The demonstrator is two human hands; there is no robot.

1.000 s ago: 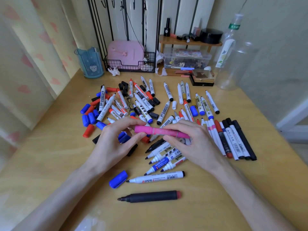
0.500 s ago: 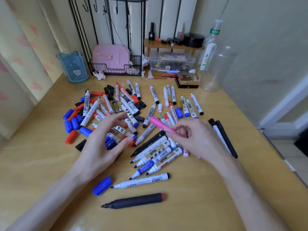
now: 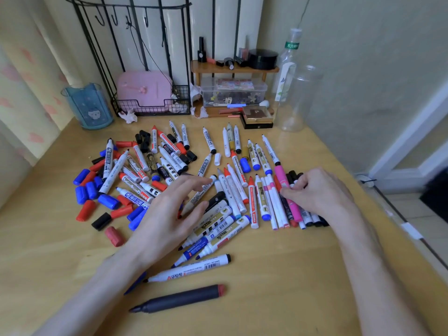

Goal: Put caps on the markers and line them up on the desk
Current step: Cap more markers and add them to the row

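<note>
Right hand [image 3: 317, 190] is pinching the pink marker [image 3: 282, 178], lengthwise against the lined-up markers [image 3: 269, 202]; left hand [image 3: 167, 214] is hovering, fingers slack.

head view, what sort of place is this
Probably a home desk in a bedroom corner: a small shelf of cosmetics, a pink case in a wire rack, a patterned curtain.
</note>
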